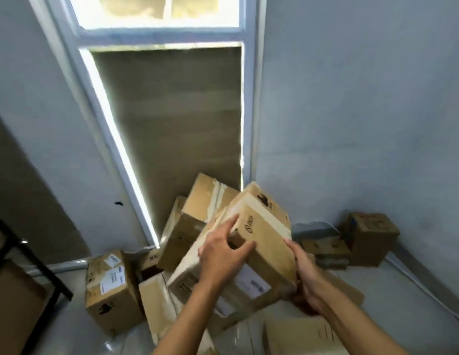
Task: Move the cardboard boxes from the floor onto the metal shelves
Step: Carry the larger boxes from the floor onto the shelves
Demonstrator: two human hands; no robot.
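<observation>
A tilted cardboard box (264, 226) with tape and a white label sits on top of a heap of boxes in front of a door. My left hand (223, 254) grips its near left corner, fingers spread over the top edge. My right hand (304, 275) holds its lower right side from underneath. A larger box (197, 278) lies beneath it. Another box (109, 290) stands upright on the floor to the left. At the far left edge a black metal shelf frame (31, 260) shows in part.
More boxes (197, 213) lean against the door (172, 119) behind the heap. Small boxes (369, 237) are stacked in the right corner by the grey wall. A flat box (313, 334) lies at the bottom right. A white cable (428, 290) runs along the right wall.
</observation>
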